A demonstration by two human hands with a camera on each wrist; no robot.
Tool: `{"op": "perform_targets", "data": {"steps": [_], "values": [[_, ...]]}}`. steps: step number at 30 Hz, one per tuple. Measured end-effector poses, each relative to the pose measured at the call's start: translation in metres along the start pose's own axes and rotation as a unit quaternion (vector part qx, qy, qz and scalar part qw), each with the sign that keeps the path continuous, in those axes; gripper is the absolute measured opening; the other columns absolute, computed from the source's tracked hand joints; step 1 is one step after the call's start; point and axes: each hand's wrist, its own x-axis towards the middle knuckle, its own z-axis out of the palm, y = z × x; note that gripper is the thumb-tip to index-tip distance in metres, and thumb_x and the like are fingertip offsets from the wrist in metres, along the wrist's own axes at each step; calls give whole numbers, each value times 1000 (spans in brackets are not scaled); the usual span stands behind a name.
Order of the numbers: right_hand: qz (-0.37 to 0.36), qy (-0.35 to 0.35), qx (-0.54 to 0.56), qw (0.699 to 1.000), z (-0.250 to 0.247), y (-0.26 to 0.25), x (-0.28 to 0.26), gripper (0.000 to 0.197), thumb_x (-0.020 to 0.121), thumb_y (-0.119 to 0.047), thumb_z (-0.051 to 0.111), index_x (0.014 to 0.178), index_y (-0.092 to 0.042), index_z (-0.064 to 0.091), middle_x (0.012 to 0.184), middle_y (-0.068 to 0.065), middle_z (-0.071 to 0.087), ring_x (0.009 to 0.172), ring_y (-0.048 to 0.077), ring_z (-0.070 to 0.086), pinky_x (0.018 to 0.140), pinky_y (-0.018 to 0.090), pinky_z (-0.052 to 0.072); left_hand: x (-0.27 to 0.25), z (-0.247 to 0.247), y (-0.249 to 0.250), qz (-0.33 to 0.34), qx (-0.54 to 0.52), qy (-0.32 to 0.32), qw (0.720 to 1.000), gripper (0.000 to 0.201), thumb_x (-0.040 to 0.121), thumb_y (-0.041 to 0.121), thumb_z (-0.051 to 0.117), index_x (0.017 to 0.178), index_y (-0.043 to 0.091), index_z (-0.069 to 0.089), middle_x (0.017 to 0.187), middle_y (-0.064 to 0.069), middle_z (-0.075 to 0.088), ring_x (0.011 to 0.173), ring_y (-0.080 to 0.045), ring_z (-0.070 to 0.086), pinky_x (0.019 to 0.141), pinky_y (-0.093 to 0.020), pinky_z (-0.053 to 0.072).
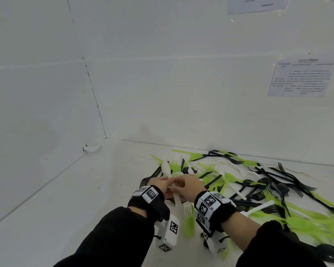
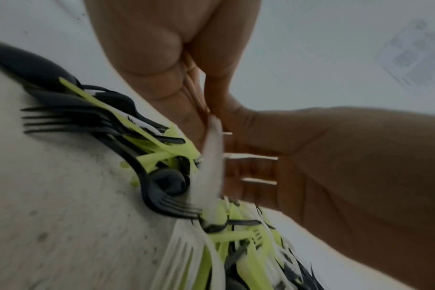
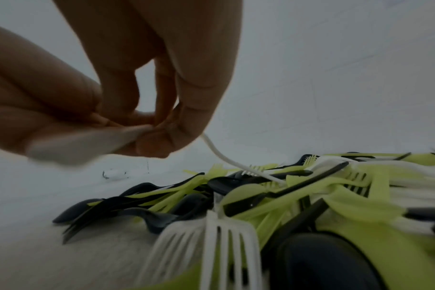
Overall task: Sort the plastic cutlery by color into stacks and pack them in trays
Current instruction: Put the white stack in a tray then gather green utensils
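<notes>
A mixed pile of green, black and white plastic cutlery [image 1: 249, 182] covers the white tabletop at centre and right. My two hands meet at its near left edge. The left hand [image 1: 167, 182] and the right hand [image 1: 176, 185] both pinch a small bundle of white cutlery [image 1: 176, 200], whose ends stick out above and below the fingers. In the left wrist view the left hand [image 2: 206, 109] holds a blurred white piece [image 2: 211, 157] upright. In the right wrist view the right hand [image 3: 142, 125] pinches a white piece [image 3: 87, 143] above the pile [image 3: 311, 196].
White walls close off the back and left, meeting at a corner [image 1: 105, 137]. Printed sheets [image 1: 301, 78] hang on the back wall. A small white fitting [image 1: 92, 148] sits by the corner. Bare tabletop [image 1: 66, 189] lies left of my hands.
</notes>
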Motion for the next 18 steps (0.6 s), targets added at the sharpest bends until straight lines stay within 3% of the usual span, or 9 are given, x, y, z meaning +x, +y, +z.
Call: {"op": "perform_targets", "data": {"steps": [3, 4, 5, 7, 8, 10, 12, 15, 18], "values": [[14, 25, -36, 999, 0, 3, 25, 22, 95, -19, 43, 91, -8, 62, 92, 10, 59, 89, 19, 53, 71, 23, 35, 11, -5, 14, -3, 38, 47, 998, 3, 86, -4, 59, 86, -3, 61, 45, -7, 61, 43, -16, 61, 51, -31, 54], [19, 36, -58, 997, 2, 6, 34, 19, 94, -15, 42, 96, -8, 60, 102, 12, 58, 100, 22, 53, 77, 25, 38, 15, -8, 17, 1, 49, 64, 997, 6, 85, -5, 58, 81, -2, 61, 41, -6, 59, 39, -14, 60, 55, -32, 53], [12, 20, -93, 995, 3, 10, 44, 24, 92, -10, 42, 112, -8, 56, 121, 14, 52, 115, 25, 49, 90, 28, 40, 21, -11, 21, 8, 59, 80, 995, 10, 85, -4, 58, 75, -1, 61, 38, -5, 57, 37, -14, 58, 57, -33, 52], [-13, -91, -190, 977, 8, 20, 62, 60, 87, -2, 43, 143, -21, 29, 153, 5, 20, 135, 30, 28, 110, 37, 30, 30, -17, 29, 12, 65, 100, 993, 17, 86, -4, 56, 69, -1, 59, 39, -8, 54, 39, -19, 53, 50, -28, 48], [-31, -140, -252, 957, 10, 25, 68, 73, 86, -1, 42, 147, -31, 16, 157, -2, 8, 138, 31, 22, 112, 42, 26, 34, -19, 32, 8, 56, 103, 993, 18, 86, -3, 55, 68, -1, 57, 41, -10, 52, 41, -19, 50, 47, -26, 46], [-71, -182, -350, 916, 9, 31, 75, 81, 86, -6, 42, 145, -45, 5, 158, -7, 5, 137, 33, 23, 111, 47, 21, 45, -24, 38, 0, 45, 109, 993, 21, 86, -3, 54, 65, -1, 55, 39, -10, 51, 36, -18, 49, 48, -26, 47], [-70, -168, -407, 895, 6, 38, 83, 70, 88, -16, 43, 144, -46, 13, 155, -5, 18, 137, 33, 24, 109, 50, 17, 53, -25, 42, -2, 38, 115, 993, 21, 85, -3, 53, 64, 0, 53, 37, -10, 50, 31, -17, 49, 48, -27, 48], [-2, -112, -431, 895, -5, 45, 89, 47, 90, -24, 45, 135, -33, 38, 143, 1, 39, 136, 32, 25, 110, 53, 12, 59, -22, 46, 0, 33, 106, 994, 17, 87, -4, 51, 70, 0, 51, 53, -13, 47, 37, -19, 47, 46, -25, 45], [-29, -81, -453, 887, -9, 44, 93, 47, 88, -22, 49, 134, -21, 41, 148, 3, 27, 139, 30, 19, 111, 55, 9, 62, -16, 47, 3, 36, 101, 994, 17, 87, -6, 49, 72, 0, 50, 57, -12, 44, 47, -19, 43, 47, -24, 41]]}}
